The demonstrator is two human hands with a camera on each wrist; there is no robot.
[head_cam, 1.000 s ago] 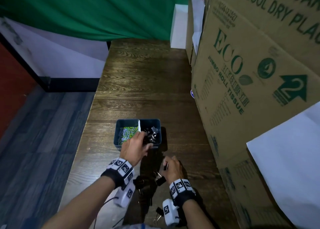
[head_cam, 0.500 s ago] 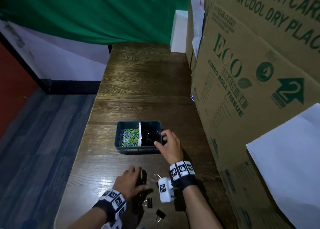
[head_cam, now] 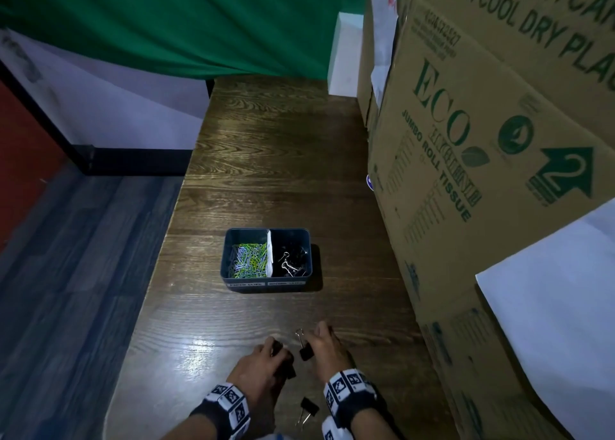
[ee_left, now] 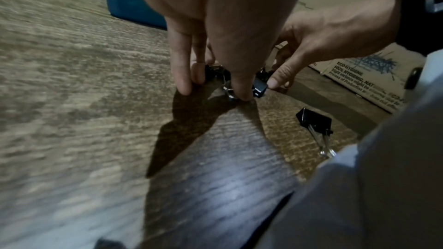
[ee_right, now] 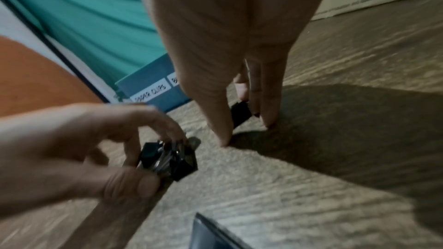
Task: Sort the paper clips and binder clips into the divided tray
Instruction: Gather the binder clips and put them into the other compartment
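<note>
Both forearms are reaching forward side by side, each wrist wearing a black band with white marker tiles. The left hand [head_cam: 258,369] is curling its fingertips downward in a pinch, while the right hand [head_cam: 327,349] is pinching too, its fingers pointing down.

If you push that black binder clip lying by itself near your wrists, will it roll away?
Probably not. The binder clip has a wedge-shaped body lying flat on the wooden table, so it would likely slide. Its thin wire handles look loose and may flop or snag.
</note>
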